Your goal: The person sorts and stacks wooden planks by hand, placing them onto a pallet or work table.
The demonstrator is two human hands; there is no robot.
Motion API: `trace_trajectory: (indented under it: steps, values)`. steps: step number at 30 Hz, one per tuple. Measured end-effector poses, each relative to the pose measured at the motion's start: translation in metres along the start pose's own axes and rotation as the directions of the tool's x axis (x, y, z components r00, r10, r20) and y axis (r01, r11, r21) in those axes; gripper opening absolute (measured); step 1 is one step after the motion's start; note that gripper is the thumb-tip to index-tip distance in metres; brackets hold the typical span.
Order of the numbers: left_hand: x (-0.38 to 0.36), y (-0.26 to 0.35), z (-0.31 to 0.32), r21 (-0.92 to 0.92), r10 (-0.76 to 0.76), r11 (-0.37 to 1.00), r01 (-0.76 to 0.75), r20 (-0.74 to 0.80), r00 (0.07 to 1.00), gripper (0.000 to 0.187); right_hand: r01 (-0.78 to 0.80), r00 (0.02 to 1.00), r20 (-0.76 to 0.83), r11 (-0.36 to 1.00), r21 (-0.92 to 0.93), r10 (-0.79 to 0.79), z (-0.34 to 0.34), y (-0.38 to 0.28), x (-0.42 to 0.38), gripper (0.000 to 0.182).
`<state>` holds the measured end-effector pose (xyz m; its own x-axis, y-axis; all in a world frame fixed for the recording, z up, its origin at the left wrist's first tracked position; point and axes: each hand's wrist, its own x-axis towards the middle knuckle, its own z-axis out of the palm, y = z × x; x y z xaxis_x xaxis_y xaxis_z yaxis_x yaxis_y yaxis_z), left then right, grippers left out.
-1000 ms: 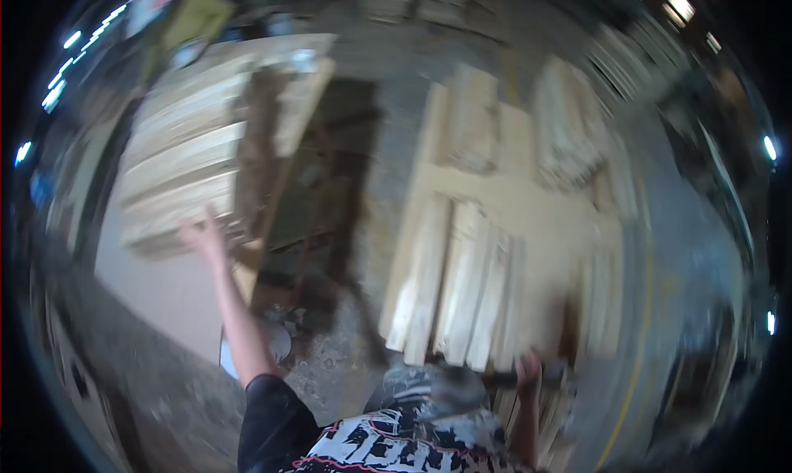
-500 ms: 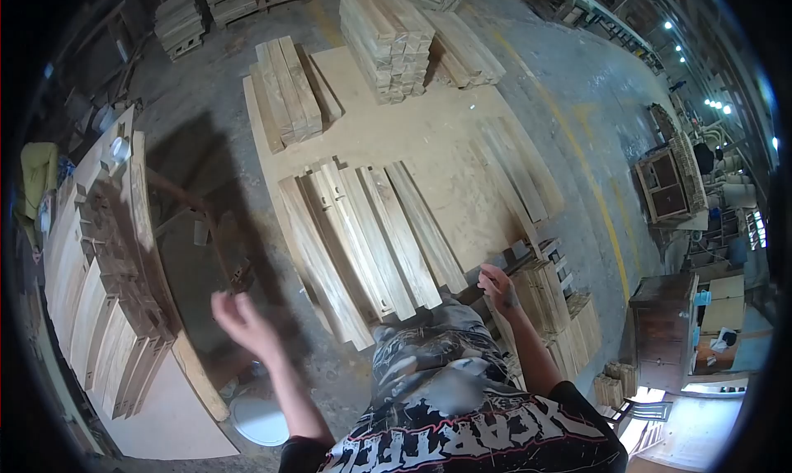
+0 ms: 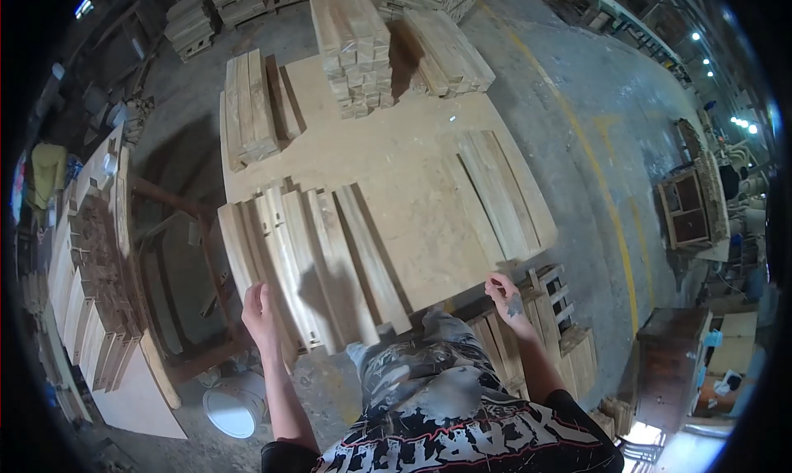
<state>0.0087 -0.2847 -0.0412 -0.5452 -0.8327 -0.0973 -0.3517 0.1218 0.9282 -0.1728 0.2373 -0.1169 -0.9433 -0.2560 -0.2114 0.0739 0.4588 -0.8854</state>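
My left hand [image 3: 259, 310] hovers at the near left of a row of pale wooden boards [image 3: 297, 258], its fingers loosely extended and holding nothing. Some boards in this row have slots cut near their ends, and a shadow falls across the middle ones. My right hand [image 3: 504, 297] is by the near right corner of the wide plywood board [image 3: 429, 209] that bears the wood, fingers loosely bent and nothing in them. Just beyond it lies a smaller group of boards [image 3: 502, 197].
A tall stack of wooden bars [image 3: 351, 48] and shorter piles [image 3: 252, 106] stand at the far side. To the left is a bench with curved wooden pieces [image 3: 103, 333], with a white bucket [image 3: 231, 411] below. Stacked timber [image 3: 577, 357] sits at right, near a dark cabinet [image 3: 670, 357].
The view has shifted, and the plywood board now sits nearer my body. My left hand has come from beside the left bench to the left end of the board row. My right hand stays low at right.
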Motion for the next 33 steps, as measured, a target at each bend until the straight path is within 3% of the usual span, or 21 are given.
trace_trajectory:
  steps: [2, 3, 6, 8, 9, 11, 13, 16, 17, 20, 21, 25, 27, 33]
  values:
    - [-0.013, -0.007, 0.041, -0.053, -0.087, 0.995, 0.085, -0.024, 0.996, 0.030, -0.038, 0.999, -0.023, 0.999, -0.032, 0.037, -0.035, 0.005, 0.024, 0.034]
    - [-0.029, 0.013, 0.066, 0.026, -0.039, 0.999, 0.039, -0.022, 0.999, 0.030, -0.028, 0.999, -0.030, 0.999, -0.021, 0.028, -0.054, 0.003, 0.032, 0.034]
    - [-0.080, 0.025, 0.145, 0.088, -0.116, 0.991, 0.102, 0.165, 0.979, 0.032, -0.065, 0.996, -0.064, 0.998, 0.014, 0.065, -0.095, 0.026, 0.056, 0.031]
    - [-0.122, 0.056, 0.183, 0.217, -0.014, 0.976, -0.033, 0.213, 0.977, 0.035, -0.047, 0.996, -0.081, 0.999, -0.023, 0.045, -0.112, 0.047, 0.073, 0.031]
    - [-0.139, 0.074, 0.195, 0.250, -0.056, 0.968, -0.004, 0.232, 0.971, 0.036, -0.018, 0.994, -0.105, 0.994, -0.110, 0.006, -0.115, 0.065, 0.080, 0.028]
    - [-0.157, 0.086, 0.208, 0.277, -0.106, 0.960, 0.041, 0.226, 0.968, 0.036, -0.202, 0.975, -0.084, 0.978, 0.048, 0.205, -0.110, 0.110, 0.087, 0.026]
    - [-0.174, 0.078, 0.210, 0.265, -0.130, 0.961, 0.077, 0.188, 0.974, 0.036, -0.379, 0.915, -0.029, 0.882, 0.278, 0.402, -0.101, 0.115, 0.088, 0.027]
    - [-0.185, 0.070, 0.202, 0.318, -0.254, 0.928, 0.195, 0.155, 0.955, 0.036, -0.299, 0.953, -0.009, 0.940, 0.163, 0.304, -0.073, 0.111, 0.085, 0.029]
    - [-0.189, 0.067, 0.202, 0.334, -0.243, 0.925, 0.181, 0.155, 0.958, 0.036, -0.186, 0.981, -0.023, 0.962, 0.197, 0.195, -0.065, 0.104, 0.081, 0.032]
    - [-0.193, 0.069, 0.205, 0.371, -0.196, 0.919, 0.131, 0.145, 0.970, 0.036, -0.196, 0.977, 0.090, 0.980, 0.033, 0.193, -0.056, 0.059, 0.082, 0.038]
    - [-0.194, 0.073, 0.210, 0.379, -0.176, 0.919, 0.109, 0.148, 0.973, 0.036, -0.227, 0.965, 0.147, 0.972, 0.054, 0.217, -0.056, 0.055, 0.082, 0.041]
    - [-0.199, 0.078, 0.225, 0.423, -0.088, 0.906, 0.014, 0.155, 0.984, 0.032, 0.019, 0.999, -0.045, 0.972, -0.234, -0.030, -0.074, 0.045, 0.095, 0.034]
    - [-0.204, 0.078, 0.228, 0.438, -0.091, 0.899, 0.011, 0.163, 0.982, 0.030, 0.133, 0.959, -0.177, 0.907, -0.399, -0.219, -0.080, 0.048, 0.106, 0.036]
    - [-0.213, 0.082, 0.232, 0.467, -0.105, 0.884, 0.003, 0.192, 0.976, 0.027, 0.009, 0.984, -0.144, 0.829, -0.559, -0.108, -0.065, 0.060, 0.119, 0.055]
